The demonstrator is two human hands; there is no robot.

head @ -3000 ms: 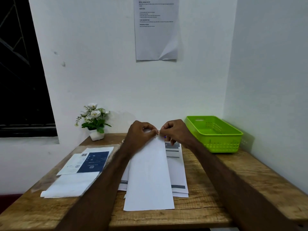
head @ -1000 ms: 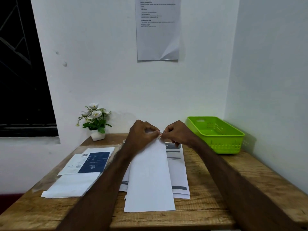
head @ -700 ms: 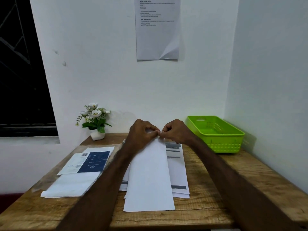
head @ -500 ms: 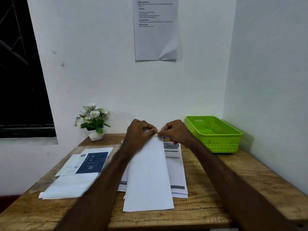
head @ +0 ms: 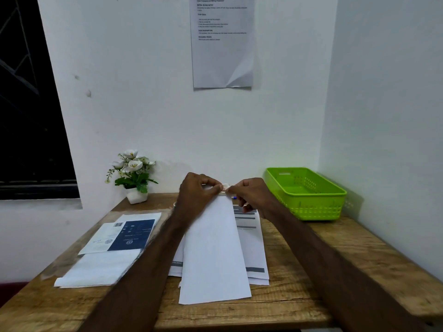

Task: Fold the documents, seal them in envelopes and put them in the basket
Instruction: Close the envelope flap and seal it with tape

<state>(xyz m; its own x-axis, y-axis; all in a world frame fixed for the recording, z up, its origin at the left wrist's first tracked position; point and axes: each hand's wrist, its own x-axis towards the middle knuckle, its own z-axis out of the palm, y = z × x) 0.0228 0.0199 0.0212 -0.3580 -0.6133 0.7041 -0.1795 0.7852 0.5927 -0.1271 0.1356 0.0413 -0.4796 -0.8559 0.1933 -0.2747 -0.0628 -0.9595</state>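
A long white envelope (head: 213, 255) lies lengthwise on the wooden table (head: 335, 250), on top of several printed documents (head: 253, 240). My left hand (head: 196, 195) and my right hand (head: 251, 194) meet at the envelope's far end. Both pinch that edge, with a small pale strip (head: 224, 186) between the fingertips. What the strip is I cannot tell. The green plastic basket (head: 311, 209) stands at the back right by the wall corner, with nothing visible inside it.
A stack of white sheets (head: 100, 269) with a blue-and-white printed leaflet (head: 129, 234) on top lies at the left. A small potted white flower (head: 133, 173) stands at the back left. A printed sheet (head: 223, 41) hangs on the wall; a dark window (head: 24, 116) is on the left.
Both hands have stayed at the envelope's far end, with only small finger movements there. The envelope and the documents have not shifted.
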